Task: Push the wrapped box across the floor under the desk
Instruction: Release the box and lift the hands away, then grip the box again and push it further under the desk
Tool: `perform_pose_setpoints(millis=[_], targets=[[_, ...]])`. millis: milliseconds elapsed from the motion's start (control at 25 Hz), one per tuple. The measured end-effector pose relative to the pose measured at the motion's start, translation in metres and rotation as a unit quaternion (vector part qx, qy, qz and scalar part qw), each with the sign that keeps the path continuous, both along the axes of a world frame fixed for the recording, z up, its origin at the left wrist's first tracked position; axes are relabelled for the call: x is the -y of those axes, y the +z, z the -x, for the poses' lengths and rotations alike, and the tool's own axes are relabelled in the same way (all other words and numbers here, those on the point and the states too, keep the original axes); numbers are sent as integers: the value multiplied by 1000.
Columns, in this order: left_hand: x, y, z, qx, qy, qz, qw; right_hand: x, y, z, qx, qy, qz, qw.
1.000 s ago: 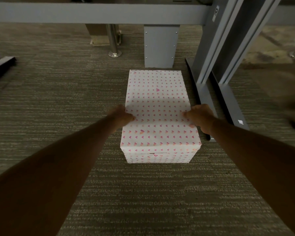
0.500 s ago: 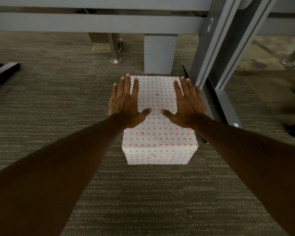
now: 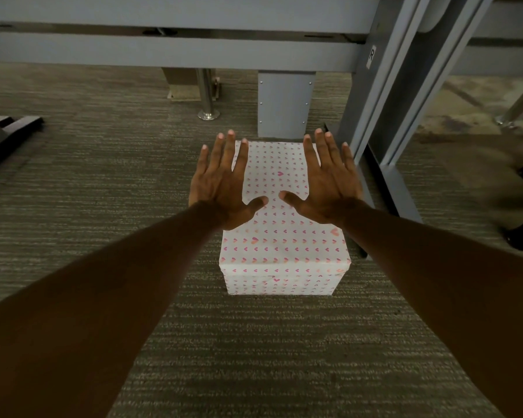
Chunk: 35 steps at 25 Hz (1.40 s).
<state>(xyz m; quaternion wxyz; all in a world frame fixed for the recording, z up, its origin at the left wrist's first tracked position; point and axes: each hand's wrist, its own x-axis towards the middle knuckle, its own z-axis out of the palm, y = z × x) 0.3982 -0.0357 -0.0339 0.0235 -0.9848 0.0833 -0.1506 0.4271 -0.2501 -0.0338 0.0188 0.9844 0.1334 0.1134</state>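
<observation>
Straight ahead in the head view, the wrapped box sits on the carpet, its long axis running directly away from me toward the grey desk leg and the crossbar above it. My left hand and right hand are both spread flat, fingers splayed, palms down over the box's far half, one toward each long edge, gripping nothing. I cannot tell whether the palms touch the paper or hover just above it. Neither hand is nearer; they are level with each other. The angled desk frame stands just beside the box's right edge, so I judge any further push must run straight along that axis, weighted evenly.
</observation>
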Motion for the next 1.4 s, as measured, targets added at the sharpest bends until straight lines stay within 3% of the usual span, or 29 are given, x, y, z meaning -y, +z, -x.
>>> perform_pose_setpoints(millis=[680, 840, 960, 1200, 1400], targets=[[-2, -12, -7, -12, 1, 19, 1000, 9, -12, -2, -10, -14, -29, 999], [-6, -23, -7, -104, 25, 138, 985, 16, -23, -3, -50, -37, -117, 991], [-6, -34, -2, -122, 62, 202, 970, 23, -34, -4, -98, -78, -160, 979], [-12, -57, -14, -222, 210, 310, 900, 42, -56, -9, -178, -146, -292, 928], [-5, -68, -25, -269, 236, 401, 843, 50, -72, -18, -268, -232, -422, 834]])
